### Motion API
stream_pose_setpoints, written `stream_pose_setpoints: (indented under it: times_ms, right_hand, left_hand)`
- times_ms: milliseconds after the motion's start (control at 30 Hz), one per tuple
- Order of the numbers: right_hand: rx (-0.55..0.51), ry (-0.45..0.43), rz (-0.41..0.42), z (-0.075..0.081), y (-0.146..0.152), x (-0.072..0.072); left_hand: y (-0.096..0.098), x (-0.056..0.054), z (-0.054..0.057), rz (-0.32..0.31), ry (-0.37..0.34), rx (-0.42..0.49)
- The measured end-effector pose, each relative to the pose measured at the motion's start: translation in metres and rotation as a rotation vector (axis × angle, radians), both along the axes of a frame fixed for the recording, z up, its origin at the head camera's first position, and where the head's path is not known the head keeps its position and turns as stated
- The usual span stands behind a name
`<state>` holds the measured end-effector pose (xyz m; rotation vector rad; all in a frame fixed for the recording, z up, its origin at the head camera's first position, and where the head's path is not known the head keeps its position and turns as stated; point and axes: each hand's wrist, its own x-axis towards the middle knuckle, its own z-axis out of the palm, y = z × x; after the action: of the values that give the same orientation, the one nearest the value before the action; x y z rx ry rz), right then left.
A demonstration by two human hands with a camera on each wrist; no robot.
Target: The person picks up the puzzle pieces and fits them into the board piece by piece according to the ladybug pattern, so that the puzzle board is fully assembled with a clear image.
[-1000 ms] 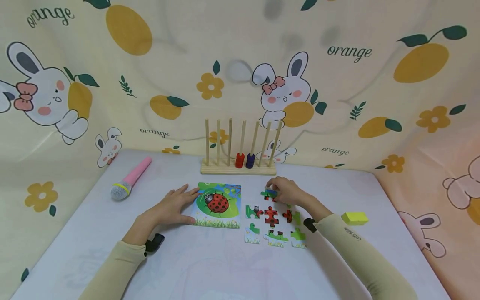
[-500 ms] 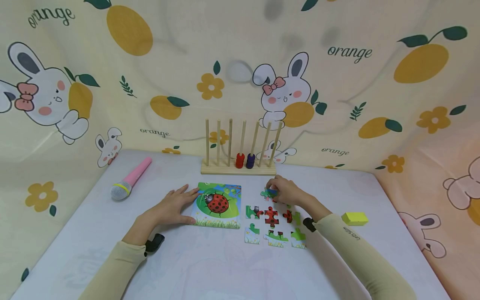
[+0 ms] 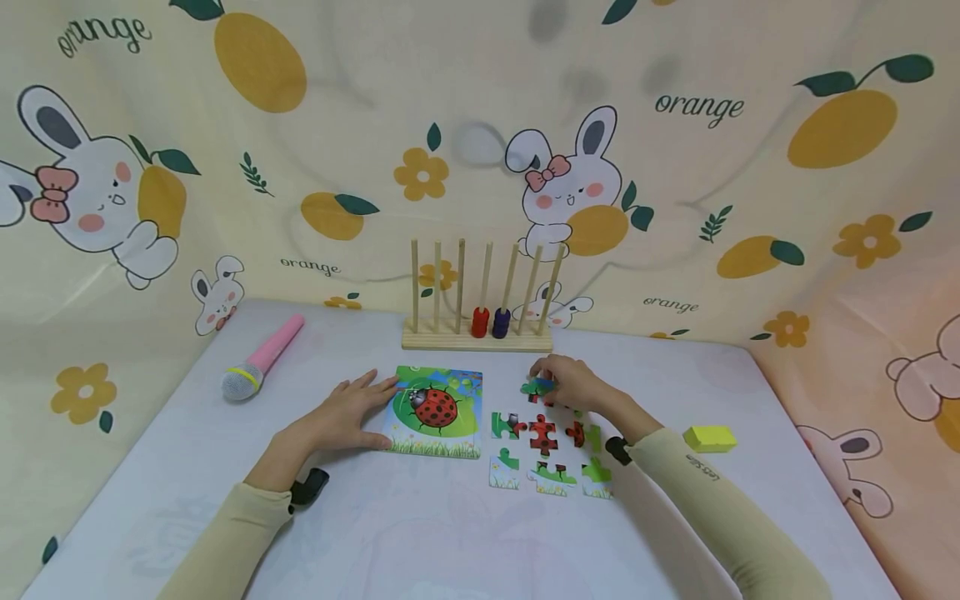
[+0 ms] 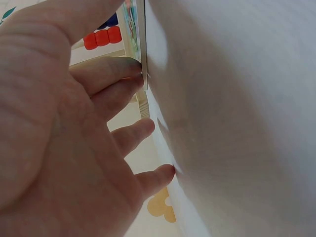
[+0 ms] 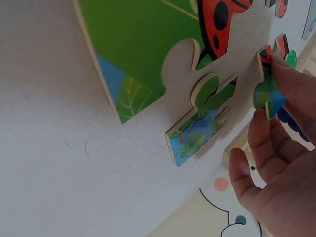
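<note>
My right hand (image 3: 572, 384) pinches a green, blue and red jigsaw puzzle piece (image 3: 537, 387) between thumb and fingers. In the right wrist view the held puzzle piece (image 5: 269, 94) is tilted and raised off the table. Below and around it lie the other puzzle pieces (image 3: 543, 434), loosely spread in rows. A corner puzzle piece (image 5: 200, 126) lies close to that hand. My left hand (image 3: 336, 418) rests with spread fingers at the left edge of a square ladybug picture board (image 3: 436, 409). The left wrist view shows fingertips (image 4: 133, 66) touching the board's side.
Behind the board stands a wooden rack (image 3: 477, 337) with upright rods, red beads (image 3: 480, 322) and dark blue beads (image 3: 501, 322). A pink toy microphone (image 3: 262, 358) lies at the left. A yellow block (image 3: 709, 438) sits right of the right forearm.
The pinched puzzle piece turns slightly in my right hand, tipping and then coming back. That hand shifts a little to the left. My left hand and the board stay put.
</note>
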<state>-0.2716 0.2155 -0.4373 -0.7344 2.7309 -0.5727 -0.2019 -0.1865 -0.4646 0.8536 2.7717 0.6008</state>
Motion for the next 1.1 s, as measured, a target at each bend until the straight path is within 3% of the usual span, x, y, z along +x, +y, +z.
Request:
stream_pose_setpoints:
  times_ms: [567,867,1100]
  right_hand:
    - [-0.173,-0.032,0.087,0.003,-0.015,-0.013]
    - [-0.245,-0.042,0.174,0.004,-0.064,-0.022]
    - [-0.220,-0.059,0.227,0.001,-0.111,-0.024]
  left_hand:
    - [-0.001,0.001,0.000,0.008,-0.015,0.012]
    - [-0.001,0.002,0.002,-0.009,-0.010,-0.003]
    - [-0.001,0.002,0.002,-0.015,-0.012,0.002]
